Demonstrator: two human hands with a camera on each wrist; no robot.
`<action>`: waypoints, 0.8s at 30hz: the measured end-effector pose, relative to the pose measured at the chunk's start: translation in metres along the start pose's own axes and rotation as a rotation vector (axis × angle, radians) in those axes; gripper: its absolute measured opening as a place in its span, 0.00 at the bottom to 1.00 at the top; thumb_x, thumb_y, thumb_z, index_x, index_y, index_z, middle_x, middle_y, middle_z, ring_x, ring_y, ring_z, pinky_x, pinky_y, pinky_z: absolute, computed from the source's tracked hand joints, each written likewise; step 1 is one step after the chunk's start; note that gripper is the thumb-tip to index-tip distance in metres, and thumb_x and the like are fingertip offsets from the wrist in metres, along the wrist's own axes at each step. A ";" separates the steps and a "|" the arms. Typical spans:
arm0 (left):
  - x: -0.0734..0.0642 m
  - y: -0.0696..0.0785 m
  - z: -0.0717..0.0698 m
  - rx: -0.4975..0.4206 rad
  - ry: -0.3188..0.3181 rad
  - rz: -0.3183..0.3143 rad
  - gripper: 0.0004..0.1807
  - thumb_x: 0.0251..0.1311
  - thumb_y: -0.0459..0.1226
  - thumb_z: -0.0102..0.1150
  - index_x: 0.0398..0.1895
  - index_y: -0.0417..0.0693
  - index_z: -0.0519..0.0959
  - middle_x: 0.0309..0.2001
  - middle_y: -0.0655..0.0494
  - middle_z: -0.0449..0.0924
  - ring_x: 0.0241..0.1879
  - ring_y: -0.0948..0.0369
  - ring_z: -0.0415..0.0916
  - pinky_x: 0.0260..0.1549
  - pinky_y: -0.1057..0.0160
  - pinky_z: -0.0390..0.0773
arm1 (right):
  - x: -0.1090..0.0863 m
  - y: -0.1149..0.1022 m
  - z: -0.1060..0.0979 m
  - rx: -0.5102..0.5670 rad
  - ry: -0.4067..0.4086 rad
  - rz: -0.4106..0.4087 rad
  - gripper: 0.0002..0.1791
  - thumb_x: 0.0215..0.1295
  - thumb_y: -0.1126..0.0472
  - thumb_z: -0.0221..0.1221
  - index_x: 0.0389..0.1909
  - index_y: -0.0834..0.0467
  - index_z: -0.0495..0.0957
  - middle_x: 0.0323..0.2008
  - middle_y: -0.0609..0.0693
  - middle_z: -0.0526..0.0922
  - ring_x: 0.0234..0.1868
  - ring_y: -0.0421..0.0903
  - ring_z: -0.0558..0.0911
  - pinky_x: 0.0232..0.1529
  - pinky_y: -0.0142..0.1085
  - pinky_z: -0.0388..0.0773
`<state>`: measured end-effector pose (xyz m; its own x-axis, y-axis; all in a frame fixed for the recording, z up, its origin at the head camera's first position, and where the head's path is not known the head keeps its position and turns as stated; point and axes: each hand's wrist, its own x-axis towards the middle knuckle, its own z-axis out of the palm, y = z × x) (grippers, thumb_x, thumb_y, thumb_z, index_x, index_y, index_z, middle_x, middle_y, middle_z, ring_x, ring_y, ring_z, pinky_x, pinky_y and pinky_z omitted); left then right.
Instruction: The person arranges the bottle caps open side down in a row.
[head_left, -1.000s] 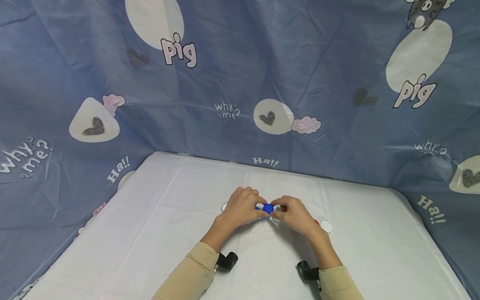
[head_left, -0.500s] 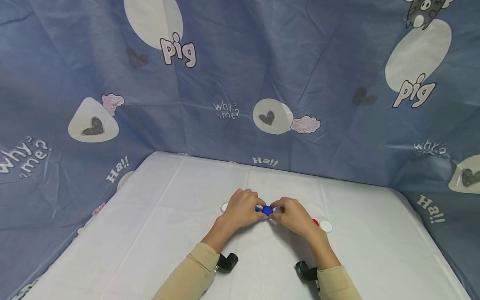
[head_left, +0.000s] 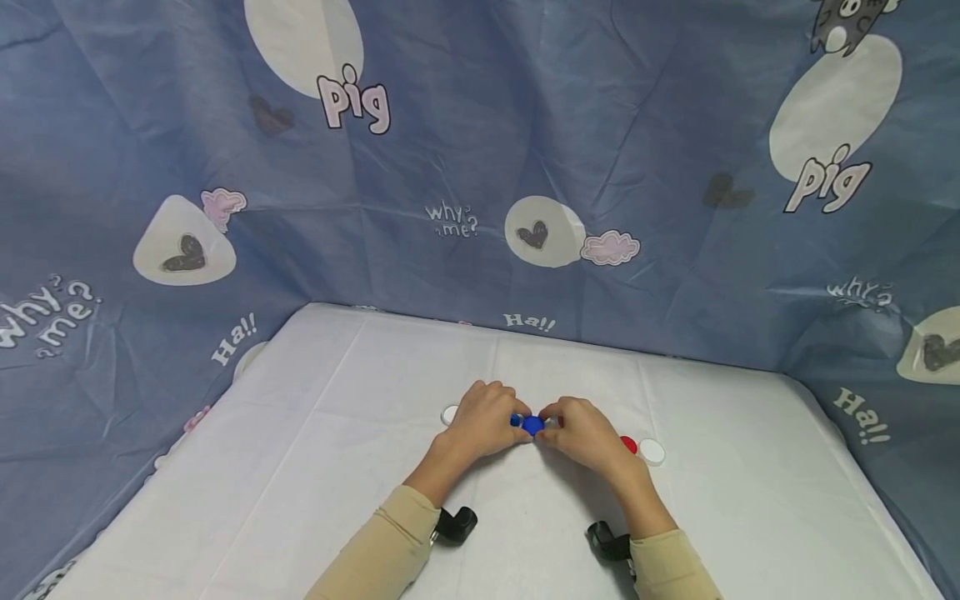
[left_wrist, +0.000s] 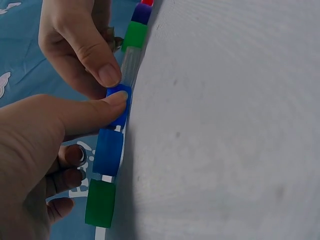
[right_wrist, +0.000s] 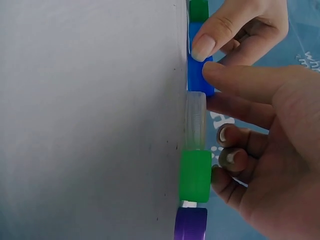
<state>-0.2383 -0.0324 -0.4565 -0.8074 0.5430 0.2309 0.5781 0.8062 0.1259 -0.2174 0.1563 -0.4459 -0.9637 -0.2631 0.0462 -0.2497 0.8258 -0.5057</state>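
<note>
A dark blue bottle cap stands between the two hands over the white table. My left hand pinches it from the left with the thumb and fingers. From the right, my right hand pinches the same cap. In the left wrist view, another blue cap and a green cap line up beside the left hand. On the other side, the right wrist view has a clear ridged cap, a bright green cap and a purple cap in line. The head view hides most of these behind the hands.
A red cap and a white cap lie right of the right hand. Another white cap shows left of the left hand. A blue printed cloth hangs behind the white-covered table.
Both hands and the blue cap between them have shifted slightly toward the front of the table. More of the red cap shows beside the right hand.
</note>
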 end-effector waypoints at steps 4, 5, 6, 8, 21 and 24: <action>0.000 0.000 0.001 -0.008 0.011 -0.002 0.18 0.50 0.57 0.72 0.44 0.66 0.88 0.33 0.65 0.83 0.33 0.64 0.73 0.35 0.65 0.66 | 0.000 -0.002 0.000 -0.016 0.005 0.003 0.12 0.53 0.59 0.71 0.39 0.55 0.88 0.23 0.44 0.75 0.25 0.42 0.71 0.26 0.34 0.66; 0.000 0.001 0.001 -0.009 0.011 -0.004 0.18 0.50 0.57 0.72 0.44 0.66 0.88 0.33 0.65 0.83 0.33 0.64 0.73 0.35 0.65 0.66 | 0.000 -0.002 0.000 -0.017 0.006 0.004 0.12 0.53 0.59 0.71 0.39 0.55 0.88 0.24 0.44 0.75 0.25 0.42 0.71 0.26 0.34 0.66; 0.000 0.001 0.001 -0.009 0.010 -0.005 0.18 0.50 0.57 0.71 0.44 0.66 0.88 0.34 0.65 0.83 0.33 0.64 0.73 0.35 0.65 0.65 | 0.000 -0.002 0.000 -0.021 0.006 0.005 0.12 0.54 0.59 0.71 0.40 0.55 0.88 0.24 0.44 0.76 0.25 0.42 0.71 0.27 0.34 0.66; 0.000 0.001 0.000 -0.008 0.008 -0.009 0.18 0.50 0.57 0.71 0.44 0.66 0.88 0.34 0.65 0.83 0.33 0.64 0.73 0.35 0.65 0.65 | 0.000 -0.003 0.000 -0.023 0.007 0.007 0.12 0.54 0.59 0.71 0.40 0.55 0.88 0.24 0.44 0.76 0.25 0.41 0.71 0.27 0.34 0.66; -0.003 0.000 -0.003 0.005 -0.001 -0.030 0.22 0.49 0.59 0.72 0.47 0.66 0.87 0.35 0.63 0.84 0.35 0.62 0.75 0.36 0.63 0.66 | 0.001 -0.005 0.001 0.012 -0.007 0.026 0.14 0.54 0.59 0.69 0.43 0.56 0.87 0.25 0.44 0.77 0.25 0.42 0.72 0.27 0.35 0.67; -0.003 0.000 -0.004 0.000 -0.001 -0.036 0.23 0.48 0.59 0.72 0.48 0.67 0.87 0.35 0.63 0.84 0.36 0.62 0.75 0.36 0.63 0.66 | 0.001 -0.006 0.001 0.037 -0.011 0.034 0.15 0.55 0.59 0.69 0.44 0.55 0.86 0.24 0.44 0.77 0.25 0.42 0.72 0.26 0.34 0.67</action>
<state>-0.2355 -0.0354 -0.4533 -0.8275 0.5141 0.2257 0.5491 0.8249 0.1342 -0.2168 0.1507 -0.4438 -0.9705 -0.2405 0.0189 -0.2126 0.8156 -0.5381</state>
